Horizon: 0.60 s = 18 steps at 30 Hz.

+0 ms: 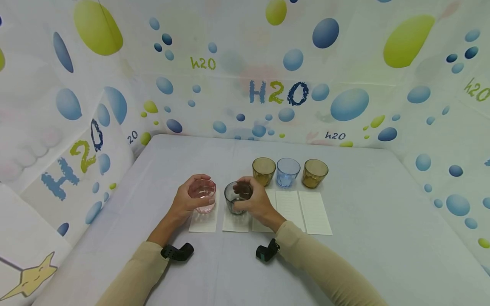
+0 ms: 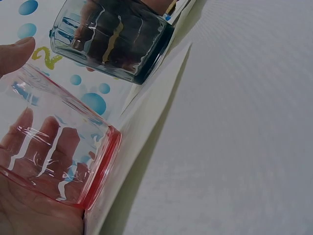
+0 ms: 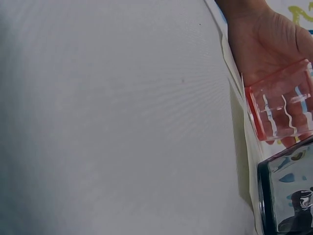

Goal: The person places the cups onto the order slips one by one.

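My left hand (image 1: 183, 202) grips a clear pink glass (image 1: 205, 191), thumb on the near side and fingers around the far side. The pink glass (image 2: 93, 166) stands upright on a white paper slip (image 1: 203, 225), its base touching the paper in the left wrist view. Just to the right, my right hand (image 1: 261, 205) holds a dark grey glass (image 1: 230, 196) the same way. This grey glass (image 2: 107, 39) stands on the neighbouring slip (image 1: 235, 226). A small gap separates the two glasses.
Behind the right hand, an amber glass (image 1: 263, 170), a blue glass (image 1: 288, 172) and another amber glass (image 1: 315, 173) stand in a row. More paper slips (image 1: 315, 214) lie in front of them on the white-covered table (image 1: 367, 238). Patterned sheets (image 1: 237, 55) enclose the back and sides.
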### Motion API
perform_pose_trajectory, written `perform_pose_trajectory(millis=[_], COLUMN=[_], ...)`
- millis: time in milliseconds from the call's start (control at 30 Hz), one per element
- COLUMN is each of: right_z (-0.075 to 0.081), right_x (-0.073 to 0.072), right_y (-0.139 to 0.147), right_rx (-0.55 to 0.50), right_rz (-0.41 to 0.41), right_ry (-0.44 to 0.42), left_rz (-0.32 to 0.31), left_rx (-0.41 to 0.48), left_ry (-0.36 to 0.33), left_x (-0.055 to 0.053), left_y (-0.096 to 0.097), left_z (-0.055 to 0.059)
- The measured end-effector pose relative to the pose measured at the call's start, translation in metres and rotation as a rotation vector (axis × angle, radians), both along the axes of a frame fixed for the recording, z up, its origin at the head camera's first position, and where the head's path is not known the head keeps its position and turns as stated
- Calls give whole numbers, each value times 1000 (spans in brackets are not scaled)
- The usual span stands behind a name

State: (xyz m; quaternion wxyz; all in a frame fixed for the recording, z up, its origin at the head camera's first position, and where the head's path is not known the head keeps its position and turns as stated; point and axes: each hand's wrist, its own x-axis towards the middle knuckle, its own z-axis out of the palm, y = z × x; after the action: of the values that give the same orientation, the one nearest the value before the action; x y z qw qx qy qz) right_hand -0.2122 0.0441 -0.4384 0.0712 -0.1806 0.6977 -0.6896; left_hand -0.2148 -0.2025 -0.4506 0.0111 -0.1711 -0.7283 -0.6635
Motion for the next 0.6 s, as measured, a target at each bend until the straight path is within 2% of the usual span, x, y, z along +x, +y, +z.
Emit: perform_pose_trajectory(millis=[200, 600], right_z=[1, 6], right_x=[0, -6], right_y=[2, 8], right_rx=[23, 115], right_rz=[18, 103], right_ry=[-4, -44], left_rz=[-5, -4], left_rx=[-1, -1], left_ry=[4, 3], left_x=[-1, 0], left_y=[1, 1], left_z=[0, 3])
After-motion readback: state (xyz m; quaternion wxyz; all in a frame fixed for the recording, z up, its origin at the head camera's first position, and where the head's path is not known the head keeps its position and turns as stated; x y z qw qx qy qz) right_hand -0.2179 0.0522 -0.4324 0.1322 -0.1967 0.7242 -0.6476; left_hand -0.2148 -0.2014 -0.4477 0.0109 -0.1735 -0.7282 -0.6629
